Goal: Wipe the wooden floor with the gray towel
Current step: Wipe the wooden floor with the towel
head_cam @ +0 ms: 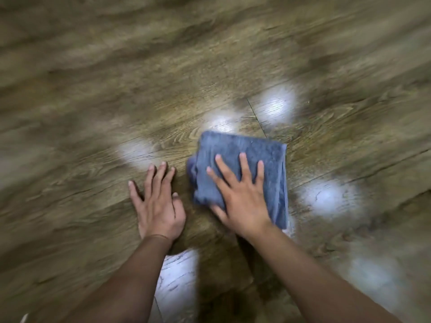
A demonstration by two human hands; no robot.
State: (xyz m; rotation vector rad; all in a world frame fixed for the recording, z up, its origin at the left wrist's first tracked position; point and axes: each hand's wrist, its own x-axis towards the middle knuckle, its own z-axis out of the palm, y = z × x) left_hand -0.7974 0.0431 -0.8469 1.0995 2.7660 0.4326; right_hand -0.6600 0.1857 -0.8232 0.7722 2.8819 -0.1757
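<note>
Gray towel (242,145), folded, on wood floor (93,113); right hand (238,194) flat atop it, fingers spread; left hand (158,201) just beside, fingers straight, pressing bare boards.

Right hand (240,194) flat on the folded gray towel (247,166), fingers spread and straight, palm pressing the cloth onto the wooden floor (93,113). The towel sits just right of centre, its far edge toward twelve o'clock. At nine o'clock from it, just beside but not touching, the left hand (158,201) lies palm-down on bare boards, fingers together and extended. Both forearms run in from six o'clock. Bright patches of reflected light (275,106) ring the towel — at one, four and ten o'clock. The outer floor is blurred; a plank seam (256,117) shows at twelve.
</note>
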